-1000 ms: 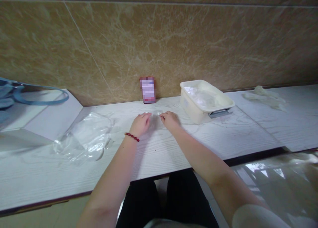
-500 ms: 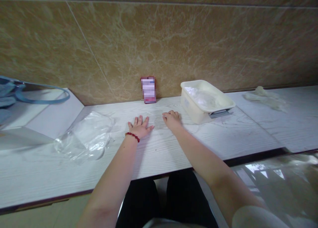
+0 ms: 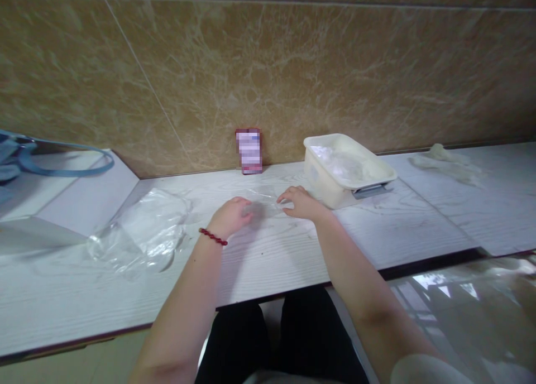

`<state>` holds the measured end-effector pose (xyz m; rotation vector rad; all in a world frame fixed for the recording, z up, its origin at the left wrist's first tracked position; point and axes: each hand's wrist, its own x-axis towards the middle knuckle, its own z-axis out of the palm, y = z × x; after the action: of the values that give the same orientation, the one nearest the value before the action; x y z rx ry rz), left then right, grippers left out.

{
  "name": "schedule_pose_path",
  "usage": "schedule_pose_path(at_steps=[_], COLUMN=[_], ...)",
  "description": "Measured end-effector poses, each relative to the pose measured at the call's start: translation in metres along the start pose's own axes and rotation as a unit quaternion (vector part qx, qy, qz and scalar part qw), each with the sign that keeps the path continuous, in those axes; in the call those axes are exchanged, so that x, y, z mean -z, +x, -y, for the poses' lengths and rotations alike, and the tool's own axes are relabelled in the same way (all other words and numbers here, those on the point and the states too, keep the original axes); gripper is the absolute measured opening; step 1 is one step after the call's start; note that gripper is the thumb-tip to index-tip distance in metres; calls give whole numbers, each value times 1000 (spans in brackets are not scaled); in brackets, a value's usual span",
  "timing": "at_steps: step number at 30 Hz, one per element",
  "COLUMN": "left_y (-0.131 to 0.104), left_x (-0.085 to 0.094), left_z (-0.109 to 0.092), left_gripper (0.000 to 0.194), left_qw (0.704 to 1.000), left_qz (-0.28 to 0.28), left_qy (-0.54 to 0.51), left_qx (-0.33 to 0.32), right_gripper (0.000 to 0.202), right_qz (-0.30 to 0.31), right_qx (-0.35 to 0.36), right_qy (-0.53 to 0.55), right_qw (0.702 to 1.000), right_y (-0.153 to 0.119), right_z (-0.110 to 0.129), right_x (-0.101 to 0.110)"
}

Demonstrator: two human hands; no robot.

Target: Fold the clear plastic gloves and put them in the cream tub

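Between my two hands is a small clear plastic bag (image 3: 263, 202), thin and hard to see against the white wood-grain surface. My left hand (image 3: 231, 216), with a red bead bracelet at the wrist, has its fingers curled on the bag's left side. On the right side, my right hand (image 3: 304, 204) has its thumb and bent fingers at the bag's edge; a small gap shows between them. Left of my hands lies a larger heap of clear plastic bags (image 3: 151, 222). A cream plastic bin (image 3: 330, 186) with clear plastic inside stands just beyond my right hand.
A phone (image 3: 250, 151) leans upright on the brown marbled wall. On the left are an open white box (image 3: 86, 205) and a blue strap (image 3: 71, 171). Pale gloves or cloth (image 3: 448, 161) lie at the far right. The table's front edge (image 3: 272, 299) runs before my legs.
My left hand, spread flat before, has curled its fingers and moved slightly left. My right hand has shifted a little right and turned, thumb now apart from the fingers.
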<state>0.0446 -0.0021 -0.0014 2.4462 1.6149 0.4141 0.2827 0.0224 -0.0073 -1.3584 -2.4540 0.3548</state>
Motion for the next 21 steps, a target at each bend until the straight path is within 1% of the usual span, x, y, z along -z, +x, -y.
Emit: schedule_pose_path(at_steps=[2, 4, 7, 10, 16, 18, 21], left_y=[3, 4, 5, 4, 3, 5, 8], left_x=[-7, -12, -15, -14, -17, -20, -20], left_z=[-16, -26, -31, -33, -44, -44, -39], left_gripper=[24, 21, 21, 20, 22, 21, 19], left_qw=[998, 996, 995, 994, 990, 991, 995], left_qz=[33, 48, 60, 67, 50, 40, 31], left_qy=[-13, -5, 21, 61, 130, 129, 90], left_qx=[-55, -70, -74, -64, -5, 7, 6], right_gripper=[26, 25, 24, 23, 18, 19, 24], right_qz=[5, 6, 10, 10, -4, -3, -6], right_qx=[17, 27, 40, 59, 108, 120, 124], right_qy=[5, 10, 15, 18, 33, 34, 27], right_qw=[1000, 1000, 999, 998, 994, 992, 992], right_y=[-1, 0, 1, 1, 2, 2, 2], right_z=[0, 0, 1, 3, 13, 16, 18], right_x=[-1, -3, -3, -3, -7, -9, -12])
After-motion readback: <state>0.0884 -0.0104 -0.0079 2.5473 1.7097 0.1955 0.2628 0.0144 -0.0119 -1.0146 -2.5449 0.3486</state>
